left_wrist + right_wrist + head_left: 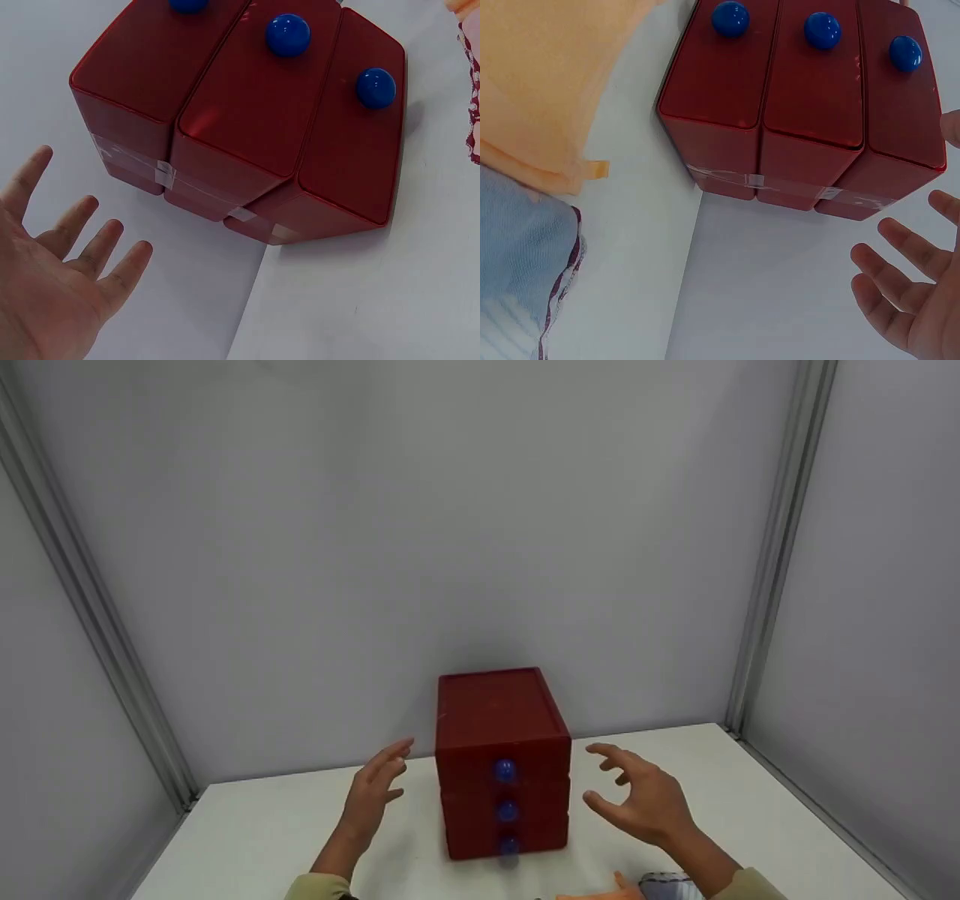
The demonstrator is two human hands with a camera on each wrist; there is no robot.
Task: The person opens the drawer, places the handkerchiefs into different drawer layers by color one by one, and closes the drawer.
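A dark red chest of three drawers (501, 761) stands on the white table (247, 825), each drawer shut and fitted with a blue ball knob (505, 769). My left hand (375, 795) hovers just left of it, fingers spread and holding nothing. To the chest's right, my right hand (637, 799) is held apart from it, fingers loosely bent and holding nothing. The left wrist view looks at the chest (247, 120) with my open palm (56, 285) beside it. In the right wrist view the chest (810, 105) lies beyond my spread fingers (900, 300).
Folded cloths lie at the table's front edge: an orange one (547, 90) and a pale blue one with a dark red border (517, 270), also seen as cloths (645, 886) in the head view. Grey walls with metal posts (772, 547) enclose the table.
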